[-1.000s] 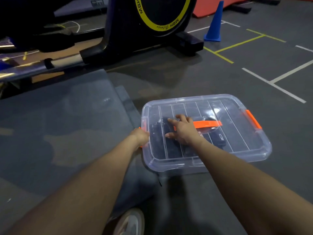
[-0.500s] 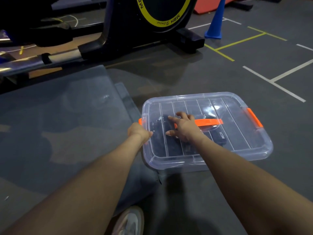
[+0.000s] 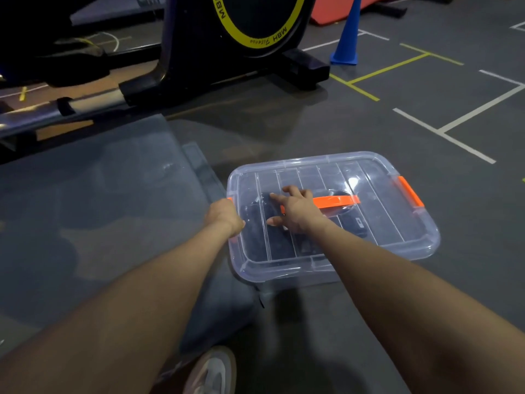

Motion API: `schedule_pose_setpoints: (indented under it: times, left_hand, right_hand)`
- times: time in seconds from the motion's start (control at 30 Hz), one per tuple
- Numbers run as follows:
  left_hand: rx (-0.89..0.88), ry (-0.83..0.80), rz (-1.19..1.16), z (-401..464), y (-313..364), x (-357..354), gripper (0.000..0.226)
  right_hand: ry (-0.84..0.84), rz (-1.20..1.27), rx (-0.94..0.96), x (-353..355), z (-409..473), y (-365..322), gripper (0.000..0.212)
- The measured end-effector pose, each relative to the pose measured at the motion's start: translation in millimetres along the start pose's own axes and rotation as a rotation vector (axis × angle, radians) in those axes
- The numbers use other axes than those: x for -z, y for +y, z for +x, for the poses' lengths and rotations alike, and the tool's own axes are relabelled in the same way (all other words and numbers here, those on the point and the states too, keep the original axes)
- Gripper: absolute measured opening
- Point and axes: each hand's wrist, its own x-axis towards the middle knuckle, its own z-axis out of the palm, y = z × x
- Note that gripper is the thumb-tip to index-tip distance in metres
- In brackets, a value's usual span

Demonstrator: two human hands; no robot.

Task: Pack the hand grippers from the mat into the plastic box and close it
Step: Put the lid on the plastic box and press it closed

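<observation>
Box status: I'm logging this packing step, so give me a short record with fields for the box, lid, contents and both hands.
box: clear plastic box on the floor beside the mat
lid: lid on top, orange handle
right latch: latch orange, state unclear
contents: dark hand grippers inside
left hand: left hand at the box's left end
right hand: right hand flat on lid

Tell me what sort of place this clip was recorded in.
Most likely a gym or fitness room. A black exercise machine with a yellow-ringed flywheel stands on the dark floor, a blue training cone sits beside painted floor lines, and a large grey mat lies alongside.
</observation>
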Motion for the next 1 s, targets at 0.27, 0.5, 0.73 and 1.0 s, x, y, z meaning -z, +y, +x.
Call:
schedule_pose_setpoints:
  times: [0.27,0.5,0.73,1.0]
  left_hand:
    - [-0.540,-0.017,0.115,-51.9,50.4,-29.4,0.051]
    - [-0.723,-0.121,0.291,-100.5,82.7,-68.6,0.052]
    - [-0.768,-0.031,0.379,-112.1,97.4,-73.4,0.022]
    - [-0.817,-0.009,0.532,-105.2,98.1,-64.4,0.023]
  right_hand:
    - [0.049,0.006,-0.025,14.8,-41.7,50.0,0.054]
    - [0.079,0.063,-0.132,17.0,-100.4,107.6,0.049]
    - [0.107,0.068,-0.169,18.0,-138.5,138.3,0.043]
    - [0.050,-0.058,-0.086,29.6,-132.0,135.3,0.037]
